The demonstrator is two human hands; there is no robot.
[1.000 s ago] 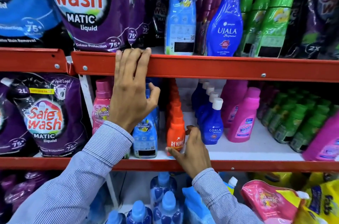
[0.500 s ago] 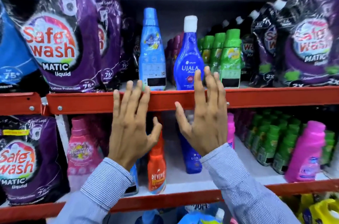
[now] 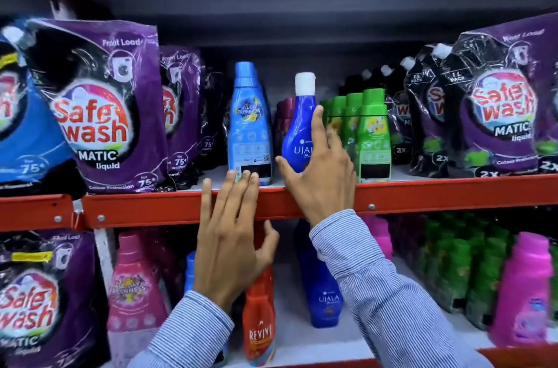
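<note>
A dark blue Ujala bottle [image 3: 297, 126] with a white cap stands at the front of the upper shelf. My right hand [image 3: 323, 174] is spread over its lower part, thumb to the left of the base and index finger up along its right side; the fingers are fairly straight. My left hand [image 3: 232, 241] lies flat against the red shelf rail [image 3: 151, 207]. Its straight fingertips reach the base of a light blue All Day Freshness bottle [image 3: 247, 126] just left of the Ujala bottle.
Purple Safe Wash pouches [image 3: 102, 108] crowd the upper shelf at the left and at the right [image 3: 498, 114], with green bottles [image 3: 371, 132] beside the Ujala bottle. Below stand an orange Revive bottle [image 3: 259, 322], another Ujala bottle [image 3: 326, 298] and pink bottles [image 3: 525, 292].
The view has tilted upward. My right hand rose from the lower shelf, past the rail, onto the upper Ujala bottle. My left hand stayed flat on the rail.
</note>
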